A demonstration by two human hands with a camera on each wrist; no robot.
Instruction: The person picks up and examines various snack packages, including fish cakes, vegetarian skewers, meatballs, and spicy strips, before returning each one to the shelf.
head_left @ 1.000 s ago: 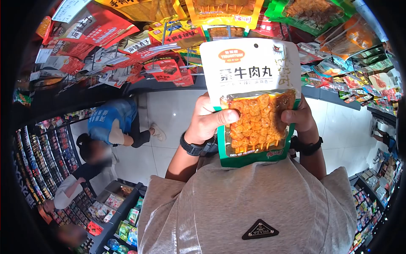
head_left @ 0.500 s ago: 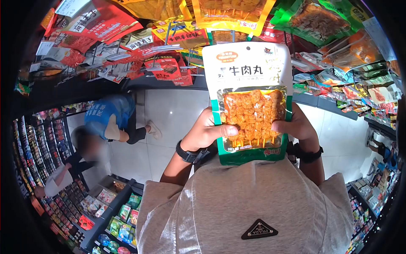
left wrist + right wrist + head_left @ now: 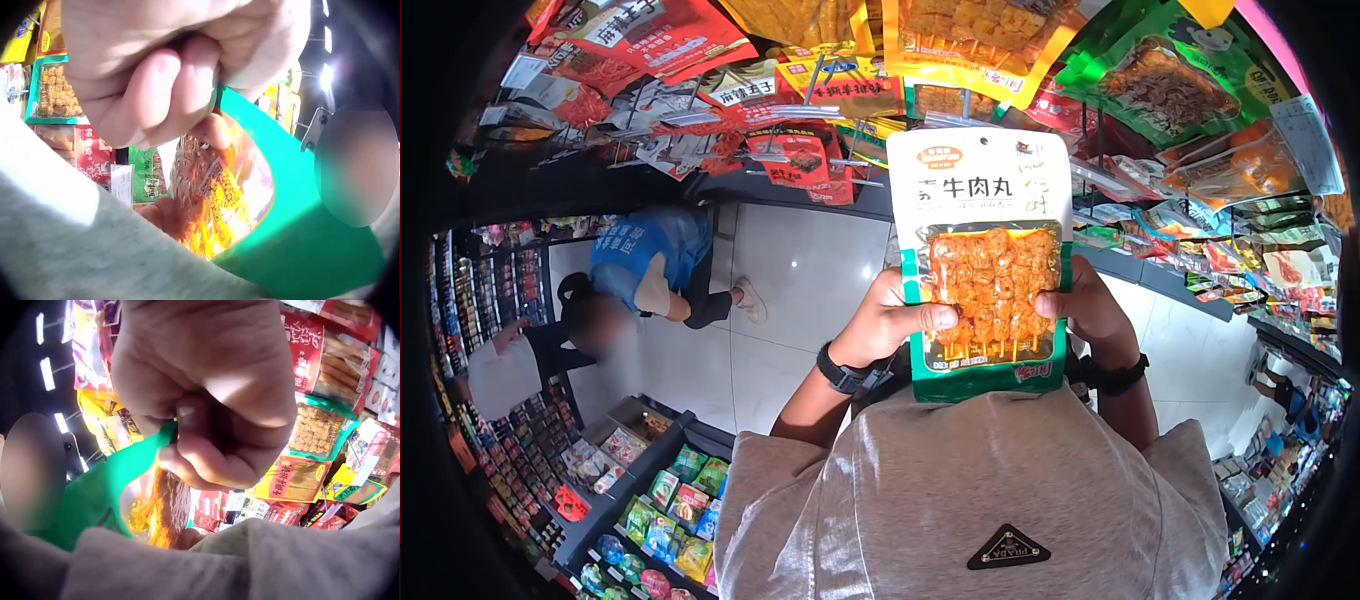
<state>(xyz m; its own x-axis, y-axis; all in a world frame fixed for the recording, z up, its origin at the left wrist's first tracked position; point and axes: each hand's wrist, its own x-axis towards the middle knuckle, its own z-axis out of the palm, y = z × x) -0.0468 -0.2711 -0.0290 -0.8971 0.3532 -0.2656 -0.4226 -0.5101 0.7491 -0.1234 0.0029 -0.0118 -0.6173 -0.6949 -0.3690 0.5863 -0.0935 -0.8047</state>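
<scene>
Rectangular white-and-green glossy plastic pouch (image 3: 990,285) held before grey fabric shirt (image 3: 990,470), side edges pinched by bare left hand (image 3: 887,322) and right hand (image 3: 1095,306). Likely light, flexible, slippery; best gripped at sealed margins.

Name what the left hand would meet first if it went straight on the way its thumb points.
Probably the right hand: the left hand points its thumb towards it across the front of the snack packet, though depth is unclear.
</scene>
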